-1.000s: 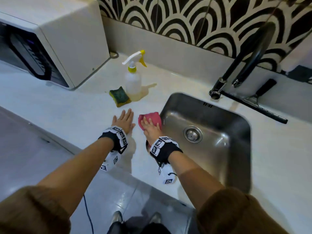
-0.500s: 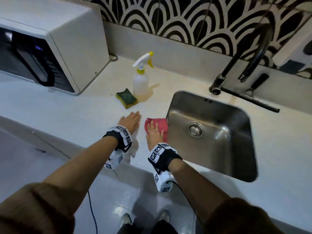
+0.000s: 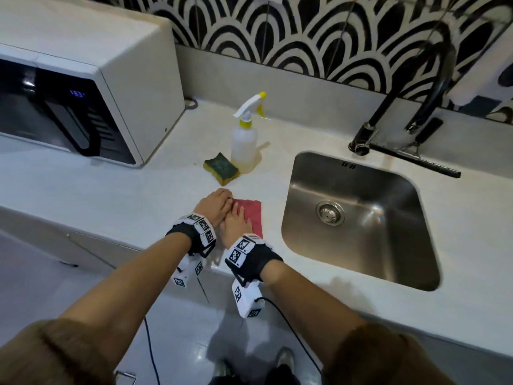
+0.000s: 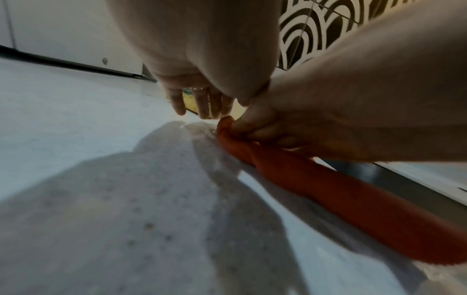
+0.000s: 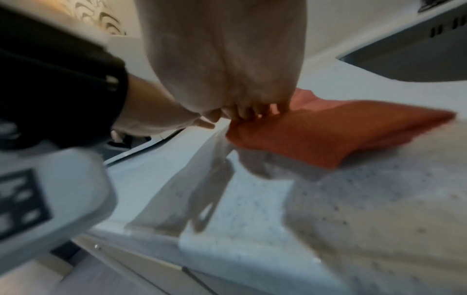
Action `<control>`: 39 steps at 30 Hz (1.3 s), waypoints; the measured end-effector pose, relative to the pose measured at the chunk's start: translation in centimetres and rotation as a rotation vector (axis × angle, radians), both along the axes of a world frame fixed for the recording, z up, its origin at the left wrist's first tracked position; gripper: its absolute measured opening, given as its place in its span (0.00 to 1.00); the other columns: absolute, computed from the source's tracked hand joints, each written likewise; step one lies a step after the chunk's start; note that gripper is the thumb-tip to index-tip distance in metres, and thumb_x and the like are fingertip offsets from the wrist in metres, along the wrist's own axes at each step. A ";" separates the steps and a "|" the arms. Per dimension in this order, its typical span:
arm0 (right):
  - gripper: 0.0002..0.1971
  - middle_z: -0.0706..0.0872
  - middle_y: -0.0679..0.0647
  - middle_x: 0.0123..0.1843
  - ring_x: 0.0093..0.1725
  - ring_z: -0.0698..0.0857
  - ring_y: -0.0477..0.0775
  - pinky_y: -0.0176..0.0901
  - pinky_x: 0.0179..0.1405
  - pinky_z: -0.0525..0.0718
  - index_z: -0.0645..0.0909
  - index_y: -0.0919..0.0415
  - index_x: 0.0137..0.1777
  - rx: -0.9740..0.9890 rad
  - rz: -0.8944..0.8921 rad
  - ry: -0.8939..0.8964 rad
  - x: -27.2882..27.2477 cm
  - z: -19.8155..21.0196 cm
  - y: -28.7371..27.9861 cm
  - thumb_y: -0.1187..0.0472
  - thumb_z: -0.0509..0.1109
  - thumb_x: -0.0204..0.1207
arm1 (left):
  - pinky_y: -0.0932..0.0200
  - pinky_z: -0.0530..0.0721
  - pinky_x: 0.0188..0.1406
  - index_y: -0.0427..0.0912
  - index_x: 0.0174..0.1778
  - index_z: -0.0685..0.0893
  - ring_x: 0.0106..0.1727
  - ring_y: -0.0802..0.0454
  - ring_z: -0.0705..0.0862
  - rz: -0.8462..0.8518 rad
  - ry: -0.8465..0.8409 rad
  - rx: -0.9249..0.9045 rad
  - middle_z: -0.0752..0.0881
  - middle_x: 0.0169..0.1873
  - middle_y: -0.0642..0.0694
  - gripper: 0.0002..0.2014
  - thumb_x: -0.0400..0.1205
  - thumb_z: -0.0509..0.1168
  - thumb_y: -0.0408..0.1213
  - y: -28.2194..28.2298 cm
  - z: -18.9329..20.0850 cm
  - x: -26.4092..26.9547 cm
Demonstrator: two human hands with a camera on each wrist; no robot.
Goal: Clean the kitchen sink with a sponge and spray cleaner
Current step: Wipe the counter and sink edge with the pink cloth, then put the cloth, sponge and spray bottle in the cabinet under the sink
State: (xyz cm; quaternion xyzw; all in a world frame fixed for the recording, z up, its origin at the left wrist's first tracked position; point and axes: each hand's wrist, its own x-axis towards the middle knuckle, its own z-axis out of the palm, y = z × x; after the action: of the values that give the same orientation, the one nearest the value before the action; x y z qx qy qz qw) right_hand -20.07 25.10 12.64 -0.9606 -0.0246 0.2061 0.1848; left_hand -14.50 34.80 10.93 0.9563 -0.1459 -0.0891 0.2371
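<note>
Red cloth [image 3: 251, 215]: folded flat on white counter [image 3: 116, 195], just L of sink [image 3: 358, 215] rim; long axis runs front-to-back, parallel w/ sink's L edge. Woven/ribbed texture in R wrist view.
R hand [image 3: 236, 226]: palm down on cloth, fingers fairly straight, pressing it to counter; thumb side seems to tuck the near-L edge, but not a full grasp as far as I can tell.
L hand [image 3: 215, 205]: beside R hand, touching cloth's far-L corner; fingers bent down onto it, look to be pinching/holding that corner. Head view partly hides it, so a judgement.
Sponge [image 3: 221, 169]: green scrub face up, yellow foam below, lying flat. Sits straight ahead of L hand, near, not touching cloth. Long axis diagonal, near-L to far-R.
Spray btl [image 3: 244, 145]: upright, translucent body, pale liquid, white trigger head w/ yellow nozzle + collar. Just behind/R of sponge, touching or nearly so; can't tell which.
Key relation: sponge + btl both lie beyond the hands, away from person, L of sink. L hand nearer sponge; btl about the same reach for either hand.
Sink look: stainless, drain in middle, basin holds nothing visible; no foam or spray seen.
Progress (judgement): sink cleaning proper not begun; sponge + spray untouched.
Next needs: let go of cloth, reach fwd.
Other: microwave [image 3: 83, 87] far L; black tap [image 3: 402, 101] + squeegee [image 3: 413, 159] behind sink.
</note>
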 end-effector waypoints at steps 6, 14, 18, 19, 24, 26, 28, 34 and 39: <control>0.26 0.55 0.57 0.84 0.84 0.50 0.60 0.61 0.82 0.48 0.55 0.63 0.82 0.215 0.013 -0.218 0.4 0.9 -1.0 0.66 0.51 0.84 | 0.50 0.75 0.67 0.40 0.73 0.73 0.70 0.43 0.76 0.062 -0.107 -0.025 0.75 0.72 0.41 0.22 0.87 0.51 0.48 2.9 0.0 -0.2; 0.28 0.38 0.53 0.86 0.85 0.39 0.55 0.58 0.82 0.42 0.41 0.59 0.84 -0.086 0.137 -0.149 -1.6 -2.2 -3.7 0.52 0.43 0.87 | 0.42 0.60 0.79 0.59 0.79 0.63 0.82 0.49 0.58 -0.131 -0.031 0.181 0.59 0.81 0.55 0.45 0.66 0.33 0.70 1.3 -0.6 -1.9; 0.29 0.36 0.50 0.85 0.84 0.37 0.53 0.60 0.81 0.42 0.40 0.57 0.84 0.003 0.142 -0.114 -1.7 -2.6 -4.5 0.50 0.45 0.87 | 0.39 0.59 0.78 0.58 0.79 0.63 0.82 0.48 0.59 -0.052 0.002 0.120 0.59 0.81 0.53 0.43 0.67 0.35 0.68 0.6 -1.2 -2.9; 0.30 0.37 0.50 0.85 0.84 0.37 0.52 0.60 0.81 0.41 0.40 0.57 0.84 0.043 0.132 -0.099 -1.7 -2.5 -4.5 0.50 0.46 0.87 | 0.39 0.61 0.78 0.58 0.79 0.64 0.81 0.47 0.61 -0.038 0.001 0.114 0.60 0.81 0.51 0.41 0.70 0.38 0.67 0.5 -1.1 -3.0; 0.30 0.40 0.51 0.86 0.85 0.40 0.53 0.59 0.82 0.43 0.45 0.58 0.84 0.099 0.180 -0.100 -2.5 -2.0 -5.5 0.51 0.50 0.86 | 0.44 0.59 0.80 0.52 0.77 0.69 0.82 0.47 0.61 0.054 -0.074 0.140 0.61 0.81 0.50 0.22 0.85 0.58 0.41 -1.5 -0.6 -3.9; 0.29 0.43 0.52 0.86 0.85 0.43 0.54 0.59 0.82 0.44 0.48 0.59 0.84 0.047 0.232 -0.140 -3.2 -1.9 -6.2 0.51 0.49 0.86 | 0.44 0.62 0.79 0.48 0.75 0.73 0.80 0.46 0.64 0.062 -0.118 0.113 0.66 0.79 0.49 0.22 0.83 0.59 0.35 -2.5 -0.1 -4.4; 0.27 0.49 0.52 0.86 0.85 0.48 0.53 0.60 0.81 0.48 0.53 0.60 0.83 0.025 0.251 -0.193 -4.2 -1.7 -7.1 0.53 0.50 0.86 | 0.45 0.70 0.73 0.45 0.71 0.78 0.74 0.43 0.73 0.046 -0.177 0.066 0.73 0.75 0.46 0.21 0.80 0.62 0.32 -3.4 0.2 -5.1; 0.17 0.75 0.58 0.72 0.68 0.75 0.61 0.56 0.61 0.73 0.75 0.64 0.64 0.040 0.173 -0.350 -8.4 -1.7 -10.0 0.62 0.60 0.76 | 0.47 0.74 0.62 0.43 0.65 0.81 0.67 0.44 0.78 -0.070 -0.230 -0.002 0.80 0.67 0.46 0.23 0.78 0.51 0.42 -7.3 0.9 -9.0; 0.25 0.69 0.58 0.76 0.75 0.68 0.58 0.53 0.72 0.67 0.69 0.62 0.73 -0.021 0.060 -0.363 -14.5 -2.4 -12.8 0.63 0.63 0.75 | 0.50 0.71 0.59 0.44 0.62 0.80 0.65 0.46 0.77 -0.182 -0.244 -0.008 0.80 0.63 0.48 0.25 0.80 0.44 0.48 -9.4 0.8 -13.9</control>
State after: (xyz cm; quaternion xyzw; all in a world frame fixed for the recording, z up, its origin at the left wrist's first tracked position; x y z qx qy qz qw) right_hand -34.56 12.34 10.27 -0.9828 -0.0838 0.0348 0.1609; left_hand -28.42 25.37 11.71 0.9419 -0.2601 0.0070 0.2123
